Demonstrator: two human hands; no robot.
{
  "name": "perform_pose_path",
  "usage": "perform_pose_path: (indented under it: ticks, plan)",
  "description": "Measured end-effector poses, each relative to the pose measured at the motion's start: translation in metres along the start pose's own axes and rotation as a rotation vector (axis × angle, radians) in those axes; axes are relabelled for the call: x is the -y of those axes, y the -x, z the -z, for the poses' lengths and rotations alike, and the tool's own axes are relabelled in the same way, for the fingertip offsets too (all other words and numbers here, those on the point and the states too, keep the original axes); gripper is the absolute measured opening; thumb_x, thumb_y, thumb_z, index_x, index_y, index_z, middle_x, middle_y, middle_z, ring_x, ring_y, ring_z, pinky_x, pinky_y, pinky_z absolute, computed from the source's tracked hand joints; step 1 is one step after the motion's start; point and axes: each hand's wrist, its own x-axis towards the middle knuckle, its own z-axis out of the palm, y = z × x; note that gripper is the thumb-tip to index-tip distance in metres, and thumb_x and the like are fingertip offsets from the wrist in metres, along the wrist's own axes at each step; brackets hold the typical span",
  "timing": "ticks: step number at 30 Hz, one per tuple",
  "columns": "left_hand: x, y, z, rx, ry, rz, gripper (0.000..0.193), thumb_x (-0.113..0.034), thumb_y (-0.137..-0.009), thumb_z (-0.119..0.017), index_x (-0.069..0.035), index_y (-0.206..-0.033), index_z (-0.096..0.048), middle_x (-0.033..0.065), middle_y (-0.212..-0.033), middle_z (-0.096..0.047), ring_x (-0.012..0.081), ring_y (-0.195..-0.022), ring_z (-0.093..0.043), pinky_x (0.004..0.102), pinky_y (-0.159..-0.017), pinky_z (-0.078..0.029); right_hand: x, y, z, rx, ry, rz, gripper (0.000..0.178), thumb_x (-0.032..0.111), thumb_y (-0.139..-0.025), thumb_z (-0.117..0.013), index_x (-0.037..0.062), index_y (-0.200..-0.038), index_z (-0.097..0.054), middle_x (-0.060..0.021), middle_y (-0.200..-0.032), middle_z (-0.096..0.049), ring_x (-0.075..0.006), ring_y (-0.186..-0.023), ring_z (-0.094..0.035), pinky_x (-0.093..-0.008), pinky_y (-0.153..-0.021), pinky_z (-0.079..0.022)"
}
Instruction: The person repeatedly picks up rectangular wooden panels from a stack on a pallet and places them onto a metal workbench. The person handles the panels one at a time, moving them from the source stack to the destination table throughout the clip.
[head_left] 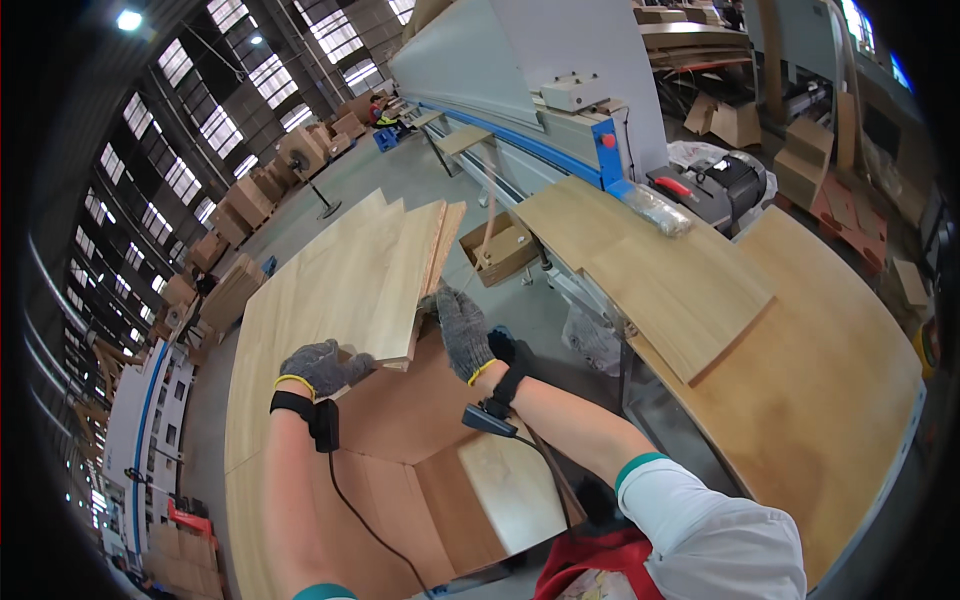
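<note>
A slanting stack of light wooden panels [345, 270] lies before me, its corners stepped along the far edge. My left hand [325, 368], in a grey knitted glove with a yellow cuff, grips the near edge of the top panels close to their corner. At their right edge is my right hand [465, 335], gloved alike, its fingers closed against the side; the fingertips are partly hidden by the wood. Under the near edge shows a brown board surface [400, 425]. Black straps with small cabled devices circle both wrists.
To the right, a wooden panel [650, 270] lies on a larger board-topped table [800, 380]. Beyond it runs a long machine with a blue rail [520, 140] and an electric motor [725, 185]. A cardboard box [497, 250] stands past the stack; a person [382, 110] sits far off.
</note>
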Motion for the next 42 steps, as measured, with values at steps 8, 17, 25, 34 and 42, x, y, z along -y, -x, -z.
perform_pose_path:
  ticks: [8,17,25,34,42]
  plan:
    - [-0.076,-0.097,-0.007,-0.273,0.123,-0.221,0.06,-0.043,-0.086,-0.062,-0.006,-0.133,-0.053,0.0269,-0.137,-0.046,0.0416,-0.128,-0.046,0.0431,-0.106,-0.04,0.04,0.004,0.005,0.041,-1.033,-0.113,0.04,0.037,-0.105,-0.044,0.0054,-0.09,-0.063,-0.007,-0.081,-0.068,-0.0182,-0.076,-0.063,-0.0329,-0.078,-0.052]
    - [-0.063,-0.026,-0.022,-0.153,0.184,-0.432,0.135,-0.059,-0.054,-0.086,-0.005,-0.155,-0.016,0.0231,-0.159,-0.02,0.0487,-0.145,-0.019,0.0593,-0.115,-0.022,0.045,-0.054,0.013,-0.17,-1.433,-0.479,0.041,0.041,-0.101,-0.054,0.0099,-0.074,-0.052,-0.0059,-0.067,-0.053,-0.0244,-0.067,-0.055,-0.0483,-0.078,-0.056]
    - [-0.097,-0.068,-0.018,-0.381,0.154,-0.3,0.109,-0.038,-0.061,-0.088,-0.015,-0.151,-0.032,0.0212,-0.155,-0.029,0.0445,-0.14,-0.032,0.0602,-0.111,-0.029,0.053,-0.07,0.021,-0.125,-1.472,-0.436,0.042,0.042,-0.1,-0.055,0.01,-0.072,-0.053,-0.0037,-0.066,-0.052,-0.021,-0.062,-0.053,-0.047,-0.082,-0.056]
    - [-0.106,-0.093,0.008,-0.297,0.256,-0.315,0.107,-0.049,-0.059,-0.086,-0.027,-0.15,-0.035,0.0217,-0.15,-0.034,0.0406,-0.138,-0.034,0.0622,-0.103,-0.033,0.037,-0.073,0.033,-0.148,-1.619,-0.439,0.04,0.038,-0.101,-0.054,0.0119,-0.071,-0.051,-0.0004,-0.062,-0.051,-0.016,-0.058,-0.052,-0.0355,-0.068,-0.055]
    - [-0.114,-0.101,0.041,-0.335,-0.335,-0.514,0.114,-0.066,-0.061,-0.075,-0.01,-0.151,-0.032,0.0173,-0.153,-0.031,0.0382,-0.145,-0.024,0.0585,-0.119,-0.011,0.053,-0.069,0.028,-0.055,-1.43,-0.39,0.043,0.038,-0.103,-0.051,0.0099,-0.07,-0.051,-0.0018,-0.056,-0.048,-0.0158,-0.05,-0.048,-0.0277,-0.051,-0.046]
